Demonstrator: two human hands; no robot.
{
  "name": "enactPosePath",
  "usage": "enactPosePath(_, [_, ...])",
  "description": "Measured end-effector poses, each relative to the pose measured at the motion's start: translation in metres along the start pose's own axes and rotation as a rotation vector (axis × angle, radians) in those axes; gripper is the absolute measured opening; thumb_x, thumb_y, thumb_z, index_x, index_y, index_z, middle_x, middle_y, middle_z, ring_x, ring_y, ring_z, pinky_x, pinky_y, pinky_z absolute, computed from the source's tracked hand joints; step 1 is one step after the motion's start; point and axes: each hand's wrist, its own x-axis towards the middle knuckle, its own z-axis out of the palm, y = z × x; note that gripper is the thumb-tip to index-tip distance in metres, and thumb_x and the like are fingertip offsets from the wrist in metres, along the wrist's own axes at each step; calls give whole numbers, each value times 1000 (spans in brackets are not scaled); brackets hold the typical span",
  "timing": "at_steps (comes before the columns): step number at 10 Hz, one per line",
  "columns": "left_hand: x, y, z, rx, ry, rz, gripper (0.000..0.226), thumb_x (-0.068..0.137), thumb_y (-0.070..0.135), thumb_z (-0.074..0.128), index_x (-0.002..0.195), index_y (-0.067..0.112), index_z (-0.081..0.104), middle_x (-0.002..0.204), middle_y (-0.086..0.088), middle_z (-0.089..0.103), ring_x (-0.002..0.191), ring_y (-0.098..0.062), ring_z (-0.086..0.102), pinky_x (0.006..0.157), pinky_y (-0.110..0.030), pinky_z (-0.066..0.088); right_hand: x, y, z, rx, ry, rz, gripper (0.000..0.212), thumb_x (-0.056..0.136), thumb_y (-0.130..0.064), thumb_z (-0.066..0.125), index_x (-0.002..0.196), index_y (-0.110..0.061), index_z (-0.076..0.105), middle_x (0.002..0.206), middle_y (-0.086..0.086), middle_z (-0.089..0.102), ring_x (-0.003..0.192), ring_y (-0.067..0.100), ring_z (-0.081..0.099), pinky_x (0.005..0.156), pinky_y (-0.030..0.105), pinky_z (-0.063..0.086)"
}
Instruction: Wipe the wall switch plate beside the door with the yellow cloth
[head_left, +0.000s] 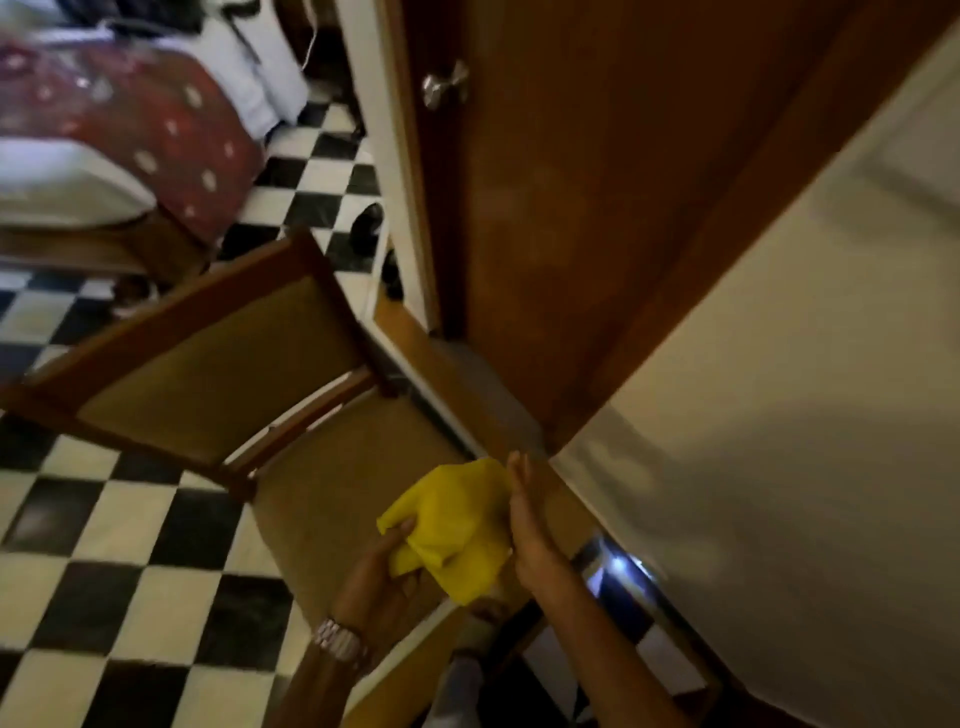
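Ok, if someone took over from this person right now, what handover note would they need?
Left hand: fingers closed on the lower corner of the yellow cloth.
Right hand: open and flat against the cloth's right side, not gripping.
Cloth is bunched between both hands, above the wooden chair seat, near the wall beside the wooden door.
Done: cloth is in hand.
Left: a pale plate on the wall at upper right may be the switch plate; too blurred to confirm. Raise the cloth and wipe it.
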Motion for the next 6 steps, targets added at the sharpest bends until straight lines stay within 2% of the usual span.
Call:
enactPosePath(1, [78,-19,-85,-79,-15,14,34,103,18,47,131,6,62,105,-17,77,90,-28,76,73,-42,67,65,70,14,15,-293,269,51,105,-50,50,151,-28,45,153,6,52,139,35,52,118,58,40])
enactPosePath(2, [163,-50,-131,-137,40,-9,32,101,21,48,128,15,65,125,-18,69,104,-35,72,83,-49,64,135,127,33,-89,-313,289,50,103,-34,62,150,-24,49,148,9,58,130,33,59,109,55,50])
enactPosePath(3, [224,-76,-174,137,154,28,24,105,23,54,122,18,69,131,-18,65,111,-37,66,92,-60,57,190,167,50,-381,-182,30,47,97,-23,72,142,-15,57,137,12,64,121,31,62,97,40,55])
enactPosePath(4, [262,-92,-198,450,292,-9,28,98,33,73,120,17,68,121,-14,64,113,-41,60,90,-64,57,209,207,53,-971,-7,-276,56,84,-29,83,129,-10,57,133,14,57,121,32,56,98,43,51])
enactPosePath(5, [261,-80,-193,862,462,38,39,88,43,84,103,10,71,90,-9,66,83,-29,62,74,-40,52,197,202,49,-1413,64,-558,73,80,-37,86,141,-17,53,141,16,54,126,32,56,100,44,53])
enactPosePath(6, [240,-50,-167,1236,555,145,58,89,52,80,117,6,60,111,-15,66,84,-30,60,72,-40,51,181,157,45,-1613,-66,-795,80,88,-38,76,157,-25,39,158,20,41,141,38,46,108,50,43])
